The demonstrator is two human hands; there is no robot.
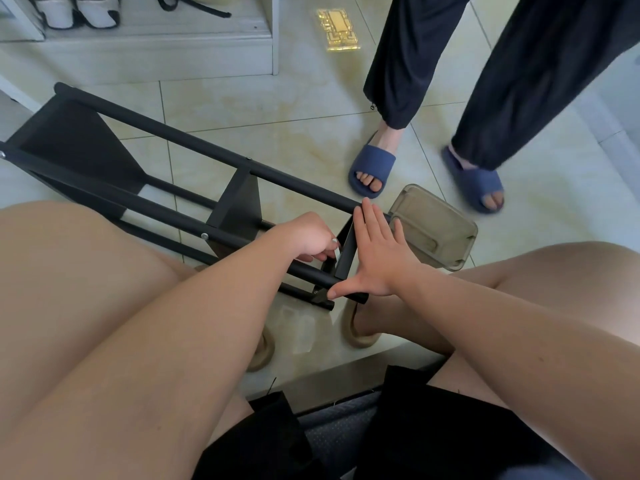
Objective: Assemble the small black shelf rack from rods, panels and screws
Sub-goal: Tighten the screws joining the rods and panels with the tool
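The black shelf rack (194,150) lies on its side on the tiled floor, its long rods running from upper left to my knees. Two black panels are fixed in it, one at the far left (76,140) and one in the middle (242,199). A third panel (347,249) stands at the near rod ends. My right hand (377,258) lies flat against that panel with fingers straight and thumb spread toward a rod end. My left hand (311,237) reaches between the rods with fingers curled at the panel's inner side; what they hold is hidden.
A clear plastic container (436,226) lies on the floor just right of the rack's end. Another person in dark trousers and blue slippers (372,171) stands close behind it. A white shoe shelf (145,39) is at the back left. My knees flank the rack.
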